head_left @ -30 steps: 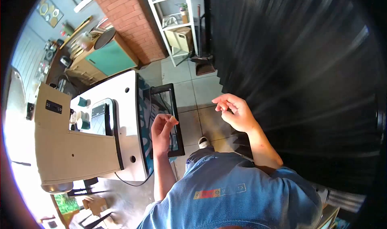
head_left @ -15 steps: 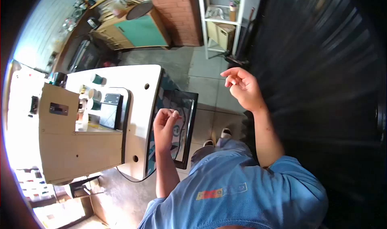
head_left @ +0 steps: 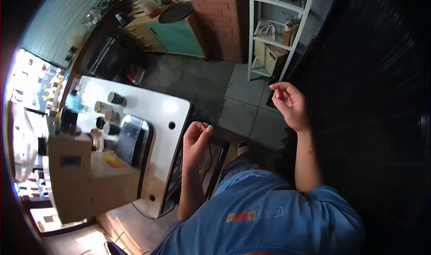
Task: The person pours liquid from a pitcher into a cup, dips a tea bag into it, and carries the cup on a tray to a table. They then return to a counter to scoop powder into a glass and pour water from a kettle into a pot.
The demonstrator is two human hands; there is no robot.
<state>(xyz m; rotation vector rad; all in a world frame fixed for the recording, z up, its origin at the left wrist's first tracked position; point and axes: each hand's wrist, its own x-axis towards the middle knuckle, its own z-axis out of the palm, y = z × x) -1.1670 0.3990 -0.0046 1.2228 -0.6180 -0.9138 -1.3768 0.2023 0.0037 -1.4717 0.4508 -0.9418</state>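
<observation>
The one white table (head_left: 159, 140) is the thing nearest my two hands, on my left side, with its edge near my left hand (head_left: 197, 138). That hand is loosely curled, thumb drawn in toward the bent fingers; I cannot tell whether anything small sits between them. My right hand (head_left: 291, 107) is released, its fingers partly bent, raised well apart from the table.

In the tabletop I count two round holes, one (head_left: 172, 125) toward the far corner and one (head_left: 152, 198) toward the near end. One large cream machine (head_left: 96, 183) stands on the table, and beside it lies one dark flat tray (head_left: 133, 141). Near the tray I count four cups: two dark green ones (head_left: 116, 97) and two pale ones (head_left: 111, 115); smaller things by the machine are too blurred to count. One dark frame (head_left: 217, 169) is beside the table, below my left hand.

Farther out are one cabinet (head_left: 179, 38) with a green front, one brick pillar (head_left: 220, 21) and one white shelf unit (head_left: 278, 41) with one plant (head_left: 288, 25). One black curtain (head_left: 368, 120) hangs on my right. One of my shoes (head_left: 243, 147) shows.
</observation>
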